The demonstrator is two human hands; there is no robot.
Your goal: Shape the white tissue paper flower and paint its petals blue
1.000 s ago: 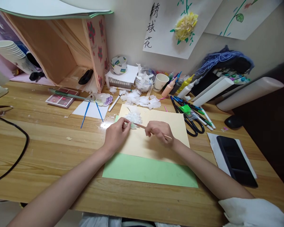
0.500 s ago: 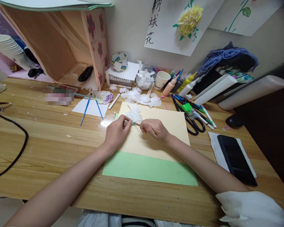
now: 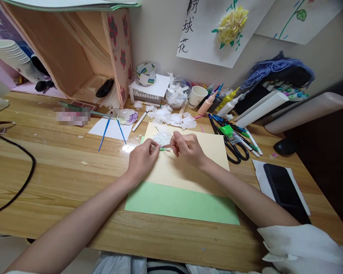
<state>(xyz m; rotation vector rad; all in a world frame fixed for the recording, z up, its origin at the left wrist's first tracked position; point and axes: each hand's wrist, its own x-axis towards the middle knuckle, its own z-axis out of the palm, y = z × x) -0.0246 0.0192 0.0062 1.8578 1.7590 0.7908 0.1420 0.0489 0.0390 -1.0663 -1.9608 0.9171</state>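
Observation:
A cream sheet lies over a green sheet. On its upper left is a fluffy white paper flower. Beside the flower's lower edge, my left hand pinches a small green and white piece between thumb and fingertips. My right hand is just to the right of the flower, its fingers curled together; a thin stick partly shows at its fingertips, pointing toward the flower.
Paper scraps, a bowl of strips, a paper cup and glue bottles stand behind the sheets. Black scissors and pens lie right, near a black case. Blue brushes lie left.
My right hand has risen slightly and turned, its fingers now more upright. The stick's light end no longer shows behind its fingers. My left hand has stayed by the flower.

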